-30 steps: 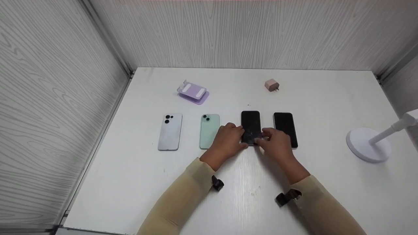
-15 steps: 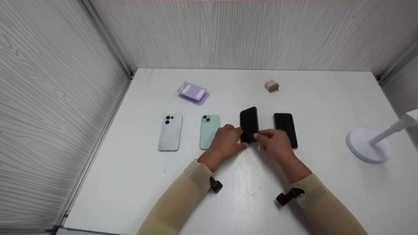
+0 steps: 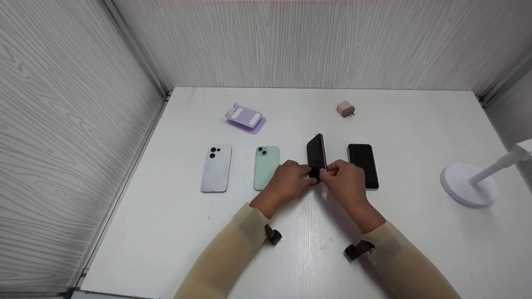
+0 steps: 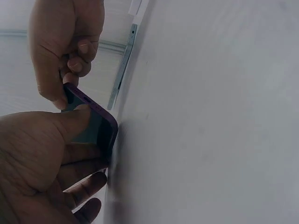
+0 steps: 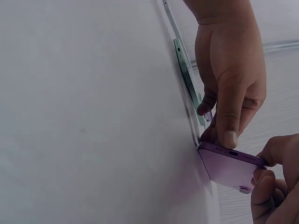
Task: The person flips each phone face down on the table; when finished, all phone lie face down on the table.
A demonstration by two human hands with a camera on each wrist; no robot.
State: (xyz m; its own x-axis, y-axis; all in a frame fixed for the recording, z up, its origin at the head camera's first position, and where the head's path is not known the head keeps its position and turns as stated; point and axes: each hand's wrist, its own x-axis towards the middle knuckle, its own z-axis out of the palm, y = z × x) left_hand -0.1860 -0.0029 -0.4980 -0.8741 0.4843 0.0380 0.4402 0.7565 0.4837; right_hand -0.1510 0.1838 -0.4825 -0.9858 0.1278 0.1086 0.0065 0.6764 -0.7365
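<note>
A purple smartphone (image 3: 316, 155) with a dark screen stands tilted on its left long edge, its screen facing left. My right hand (image 3: 347, 182) pinches its raised right edge near the lower corner between thumb and fingers. At the lower left corner, my left hand (image 3: 289, 180) holds the phone, with its thumb on the bottom end and fingers along the low edge. The right wrist view shows the phone's purple back (image 5: 224, 165) and charging port. Face down left of it lies a mint green phone (image 3: 266, 166), partly behind my left hand. A black-screened phone (image 3: 365, 160) lies face up beside my right hand.
Farther left on the white table (image 3: 166, 232) a pale silver phone (image 3: 217, 170) lies face down. Behind the row are a purple phone stand (image 3: 246, 117) and a pink charger plug (image 3: 346, 109). A white round-based stand (image 3: 465, 187) is at the right.
From lying flat, the purple phone has been tipped up onto its left edge by my right hand, which has shifted slightly left with it. My left hand stays at the lower left corner.
</note>
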